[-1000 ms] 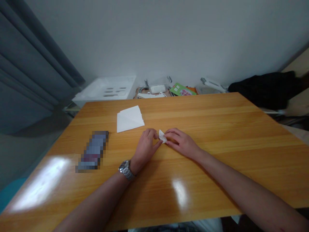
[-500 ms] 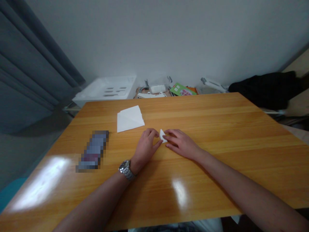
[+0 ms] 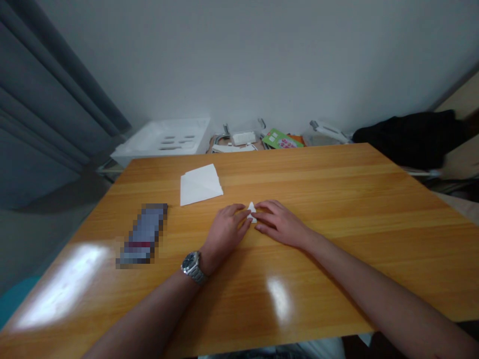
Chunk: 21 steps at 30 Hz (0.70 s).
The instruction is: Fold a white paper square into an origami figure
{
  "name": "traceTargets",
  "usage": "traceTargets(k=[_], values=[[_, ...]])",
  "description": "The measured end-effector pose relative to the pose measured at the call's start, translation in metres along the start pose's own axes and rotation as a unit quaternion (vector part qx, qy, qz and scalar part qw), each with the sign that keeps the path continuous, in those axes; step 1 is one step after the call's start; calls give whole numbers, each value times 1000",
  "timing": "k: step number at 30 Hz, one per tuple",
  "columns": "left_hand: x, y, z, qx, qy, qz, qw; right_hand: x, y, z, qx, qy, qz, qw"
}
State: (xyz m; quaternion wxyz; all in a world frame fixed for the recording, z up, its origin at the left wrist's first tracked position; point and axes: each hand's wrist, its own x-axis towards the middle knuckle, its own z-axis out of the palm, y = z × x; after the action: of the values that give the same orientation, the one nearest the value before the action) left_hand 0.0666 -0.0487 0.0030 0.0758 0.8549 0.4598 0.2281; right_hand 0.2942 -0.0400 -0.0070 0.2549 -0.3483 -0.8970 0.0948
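A small piece of folded white paper (image 3: 252, 205), triangular at its top, lies on the wooden table between my two hands. My left hand (image 3: 227, 225), with a metal watch (image 3: 193, 267) on its wrist, has its fingertips on the paper's left side. From the other side, the fingers of my right hand (image 3: 281, 223) press on the paper's right half. Both hands rest low over the tabletop, and their fingertips hide part of the paper. Farther off, a larger white sheet (image 3: 201, 184) with fold lines lies flat, up and left of my left hand.
A phone-like object (image 3: 144, 234), blurred into blocks, lies on the table (image 3: 337, 199) at left. Beyond the far edge are a white tray (image 3: 164, 139), a green booklet (image 3: 282, 139) and a black cloth (image 3: 407, 137). A grey curtain (image 3: 48, 89) hangs at left.
My left fingers have moved right onto the paper, covering more of it. The paper now stands with its point straight up in view. The right hand has barely moved.
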Motion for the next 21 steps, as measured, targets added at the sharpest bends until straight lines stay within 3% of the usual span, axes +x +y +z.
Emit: traceTargets(k=[9,16,21], values=[[-1,4,-4,-7,-9,0,1000,1,-1,-4,24,-6,-23,999],[0,-2,1,-4,-24,22,999,0,6,-6,12,14,19,1000],[0,-8,3,-26,-39,45,998,-3,13,-4,-16,-28,24,999]])
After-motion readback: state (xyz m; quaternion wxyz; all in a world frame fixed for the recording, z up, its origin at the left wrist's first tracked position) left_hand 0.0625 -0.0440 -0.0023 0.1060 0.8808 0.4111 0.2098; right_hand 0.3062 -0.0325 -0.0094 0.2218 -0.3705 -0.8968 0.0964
